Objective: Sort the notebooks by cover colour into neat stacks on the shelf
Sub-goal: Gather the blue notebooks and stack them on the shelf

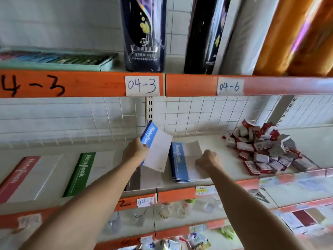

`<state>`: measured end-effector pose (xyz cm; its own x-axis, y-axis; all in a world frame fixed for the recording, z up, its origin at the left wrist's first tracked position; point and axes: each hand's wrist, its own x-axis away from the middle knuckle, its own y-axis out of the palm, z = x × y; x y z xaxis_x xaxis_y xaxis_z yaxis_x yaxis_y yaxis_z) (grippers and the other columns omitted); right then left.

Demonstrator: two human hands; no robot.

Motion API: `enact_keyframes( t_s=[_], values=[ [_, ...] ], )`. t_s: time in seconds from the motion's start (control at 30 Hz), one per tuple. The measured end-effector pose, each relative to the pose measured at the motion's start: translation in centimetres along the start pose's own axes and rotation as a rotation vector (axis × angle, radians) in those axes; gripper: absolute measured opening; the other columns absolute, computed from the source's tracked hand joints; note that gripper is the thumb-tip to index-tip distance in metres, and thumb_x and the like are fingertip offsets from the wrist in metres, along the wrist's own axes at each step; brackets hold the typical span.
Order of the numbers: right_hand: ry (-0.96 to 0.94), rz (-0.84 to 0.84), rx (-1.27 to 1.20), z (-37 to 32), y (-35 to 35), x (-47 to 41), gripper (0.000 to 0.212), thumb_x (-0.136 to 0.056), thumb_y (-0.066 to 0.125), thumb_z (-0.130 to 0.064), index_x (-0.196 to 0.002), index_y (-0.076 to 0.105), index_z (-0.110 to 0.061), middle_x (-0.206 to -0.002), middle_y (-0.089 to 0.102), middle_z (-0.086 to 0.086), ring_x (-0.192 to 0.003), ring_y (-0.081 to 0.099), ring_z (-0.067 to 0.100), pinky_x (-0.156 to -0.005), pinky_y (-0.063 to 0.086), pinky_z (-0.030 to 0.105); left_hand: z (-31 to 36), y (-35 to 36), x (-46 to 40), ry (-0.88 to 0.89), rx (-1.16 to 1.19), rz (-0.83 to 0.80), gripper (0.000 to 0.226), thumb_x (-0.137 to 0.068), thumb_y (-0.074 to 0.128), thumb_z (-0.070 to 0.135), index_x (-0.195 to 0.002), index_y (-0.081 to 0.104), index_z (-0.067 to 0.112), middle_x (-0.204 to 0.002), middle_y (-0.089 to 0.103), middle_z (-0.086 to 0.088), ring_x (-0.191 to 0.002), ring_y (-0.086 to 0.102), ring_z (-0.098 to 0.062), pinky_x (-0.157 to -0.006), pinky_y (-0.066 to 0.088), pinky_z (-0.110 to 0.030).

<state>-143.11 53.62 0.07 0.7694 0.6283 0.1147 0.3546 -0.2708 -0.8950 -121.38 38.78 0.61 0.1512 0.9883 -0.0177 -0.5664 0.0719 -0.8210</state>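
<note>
The left hand [135,150] holds a blue notebook [155,146] lifted off the shelf [212,139] and tilted, its blue spine band pointing toward 12 o'clock and its white cover facing the camera. The grip is a pinch: fingers curl round the notebook's left edge, thumb side on the blue band. Beneath it, toward 6 o'clock, lies a notebook with a dark grey band [144,179], flat on the shelf and partly hidden by the left forearm.

Just at 3 o'clock from the lifted notebook sits the blue stack [179,160] — several blue-banded notebooks lying flat, their edges fanned a little at the front. The right hand [207,159] rests on the white part of the top cover, fingers curled under; whether this grip pinches the cover or only presses on it, I cannot tell.

Toward 9 o'clock along the same shelf lie a green notebook [80,175] and, farther left, a red notebook [19,179], each flat and apart from the other.

At 3 o'clock, well apart from the blue stack, a loose heap of small red-and-white packets [264,150] covers the right end of the shelf.

On the upper shelf, above the orange rail with paper labels "04-3" [142,85] and "04-6" [229,86], stand dark rolls [144,33] and orange rolls [288,37] — and a flat teal box [54,59] at 10 o'clock.
</note>
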Motion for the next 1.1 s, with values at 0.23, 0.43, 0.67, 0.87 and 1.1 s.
enact_keyframes(
  t_s=[0.23,0.43,0.67,0.87,1.1],
  values=[
    [-0.173,-0.079,-0.006,1.6,-0.7,-1.4,0.019,-0.077,0.06,-0.017,-0.094,0.065,-0.01,-0.097,0.065,0.017,-0.092,0.063,0.034,-0.073,0.049,0.03,4.6,2.3,2.8,-0.025,0.055,-0.038,0.034,-0.091,0.056,0.032,-0.121,0.058,0.016,-0.111,0.067,-0.012,-0.091,0.067,-0.034,-0.073,0.06,-0.041],
    [-0.288,-0.09,-0.062,3.5,-1.2,-2.1,0.025,-0.081,0.057,-0.017,-0.1,0.068,-0.007,-0.105,0.069,0.017,-0.098,0.063,0.036,-0.074,0.047,0.029,8.5,5.9,5.0,-0.115,0.057,-0.161,0.038,-0.09,0.061,0.017,-0.126,0.051,0.008,-0.123,0.061,-0.014,-0.107,0.062,-0.031,-0.082,0.054,-0.035],
    [-0.369,-0.101,-0.09,4.8,-2.0,-2.4,0.021,-0.083,0.058,-0.017,-0.1,0.068,-0.011,-0.106,0.069,0.013,-0.098,0.062,0.032,-0.076,0.046,0.029,9.7,8.0,7.5,-0.077,-0.376,-0.125,0.045,-0.095,0.057,0.041,-0.127,0.044,0.012,-0.123,0.061,-0.008,-0.111,0.061,-0.028,-0.078,0.039,-0.034],
    [-0.429,-0.112,-0.065,5.3,-1.5,-2.3,0.026,-0.085,0.059,-0.026,-0.108,0.066,-0.015,-0.114,0.063,0.012,-0.106,0.056,0.029,-0.086,0.047,0.031,9.4,9.0,8.7,0.055,-0.543,-0.09,0.053,-0.101,0.04,0.05,-0.133,0.046,0.008,-0.127,0.058,-0.011,-0.11,0.059,-0.028,-0.082,0.041,-0.037],
    [-0.518,-0.067,-0.024,3.4,-0.6,-1.0,0.035,-0.091,0.059,-0.032,-0.122,0.059,-0.016,-0.129,0.054,0.01,-0.12,0.047,0.028,-0.099,0.042,0.035,7.9,8.2,8.7,0.09,-0.387,-0.134,0.049,-0.1,0.04,0.054,-0.129,0.049,0.016,-0.124,0.06,-0.007,-0.109,0.061,-0.026,-0.077,0.039,-0.034]
  ],
)
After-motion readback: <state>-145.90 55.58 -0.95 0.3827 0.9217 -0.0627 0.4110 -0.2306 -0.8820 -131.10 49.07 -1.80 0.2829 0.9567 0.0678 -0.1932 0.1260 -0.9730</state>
